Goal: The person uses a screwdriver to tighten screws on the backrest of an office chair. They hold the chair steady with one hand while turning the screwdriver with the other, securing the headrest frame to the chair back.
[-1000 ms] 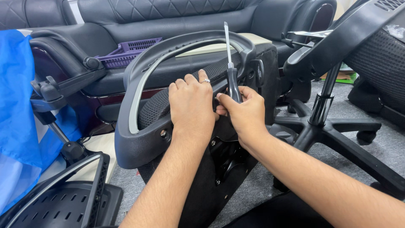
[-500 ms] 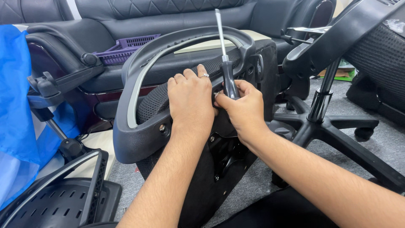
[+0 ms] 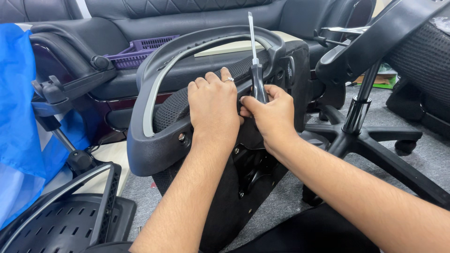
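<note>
The right hand [image 3: 272, 115] had its fingers wrapped tight around the black handle of a screwdriver [image 3: 255, 70], and the thin metal shaft stood straight up with its flat tip in the air. The left hand [image 3: 213, 110] lay flat with its fingers curled over the mesh seat pad, a ring on one finger, just beside the right hand. Both hands pressed on a chair part [image 3: 187, 93], a black mesh piece with a curved grey plastic frame, tipped on its side. It looked like the hands were fitting or holding this part steady, with the tool turned away from any screw. A silver screw [image 3: 182, 137] showed on the frame, just below the left hand. To reach it, the tool would need to be flipped point-down. Behind the chair part was a black leather sofa [image 3: 178, 18] with a purple basket [image 3: 136, 49] on it. Right of the chair part stood a black wheeled chair base [image 3: 375, 145] on grey carpet. Left of it hung a blue plastic sheet [image 3: 18, 117].
</note>
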